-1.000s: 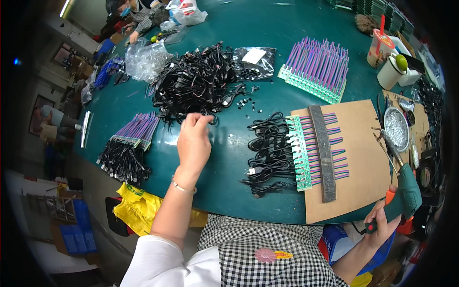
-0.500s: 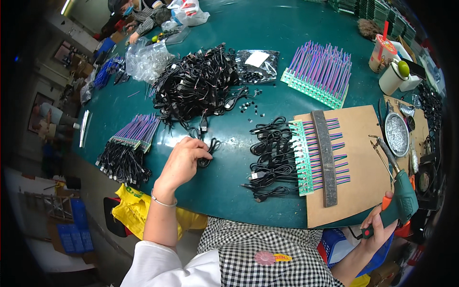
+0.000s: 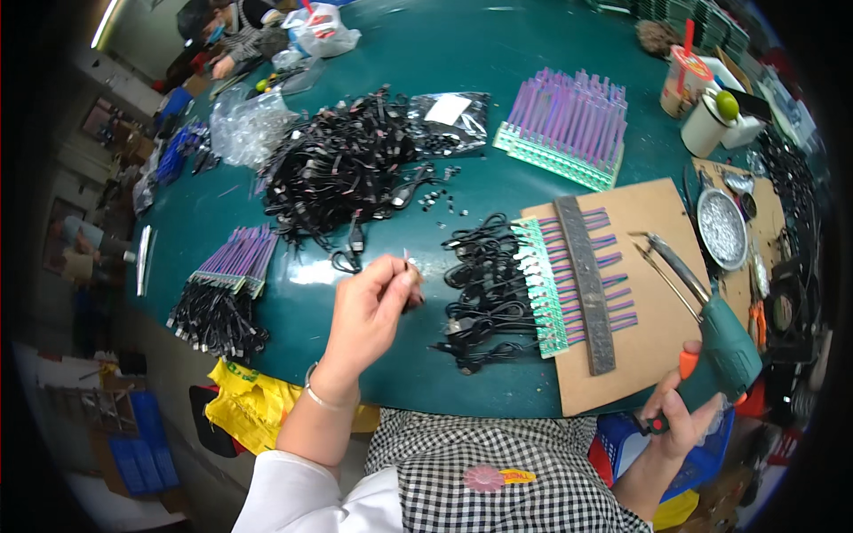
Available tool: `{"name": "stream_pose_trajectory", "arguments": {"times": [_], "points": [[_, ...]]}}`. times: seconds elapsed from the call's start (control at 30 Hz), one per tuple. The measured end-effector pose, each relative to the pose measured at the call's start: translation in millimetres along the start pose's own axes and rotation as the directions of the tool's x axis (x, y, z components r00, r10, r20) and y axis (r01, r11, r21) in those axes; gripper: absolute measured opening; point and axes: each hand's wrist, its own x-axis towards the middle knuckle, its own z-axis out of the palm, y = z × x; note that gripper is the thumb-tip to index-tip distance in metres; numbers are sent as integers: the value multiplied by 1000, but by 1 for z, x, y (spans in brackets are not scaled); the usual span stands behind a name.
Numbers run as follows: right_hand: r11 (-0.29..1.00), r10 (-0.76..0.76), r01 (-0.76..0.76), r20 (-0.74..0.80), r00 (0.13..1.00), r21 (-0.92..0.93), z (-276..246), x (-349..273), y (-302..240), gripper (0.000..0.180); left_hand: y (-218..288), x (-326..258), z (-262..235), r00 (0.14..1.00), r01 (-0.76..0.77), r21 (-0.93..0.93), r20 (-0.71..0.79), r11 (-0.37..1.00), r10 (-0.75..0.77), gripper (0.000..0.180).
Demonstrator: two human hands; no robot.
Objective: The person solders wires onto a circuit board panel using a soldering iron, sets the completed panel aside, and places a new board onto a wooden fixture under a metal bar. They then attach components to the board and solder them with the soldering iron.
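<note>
Black cable [image 3: 410,282] — one short lead with a small plug end, pinched between thumb and fingertips of the left hand [image 3: 369,311], held just above the green worktop [image 3: 498,53] between the large tangled heap of black cables [image 3: 342,169] and the cardboard sheet [image 3: 640,293]. Grip of the left hand: closed together on the cable. Judged light, limp and thin; best taken at the stiff plug end, since the cord itself would likely flop and snag on its neighbours. Right hand [image 3: 680,413] — at the worktop's near edge, grip wrapped around the handle of a green soldering tool with orange trigger [image 3: 724,342], its metal tip pointing over the cardboard. On the cardboard: a row of purple-wired green strips [image 3: 560,284] under a dark flat bar [image 3: 586,284], with finished black leads [image 3: 484,284] trailing off to the left. Also present: a rack of purple strips [image 3: 569,129] farther back, a bundle of purple-and-black leads [image 3: 222,289] at left, a round metal dish [image 3: 721,226] at right.
</note>
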Motion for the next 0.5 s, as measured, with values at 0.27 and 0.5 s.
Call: {"name": "stream_pose_trajectory", "arguments": {"times": [0.27,0.5], "points": [[995,61,-80,265,962,62,45,5,6,59,71,-31,49,911,-6,-142,408,990,64,15],[999,-21,1,391,920,51,53,7,11,53,82,-35,70,809,52,-182,584,982,66,7]]}}
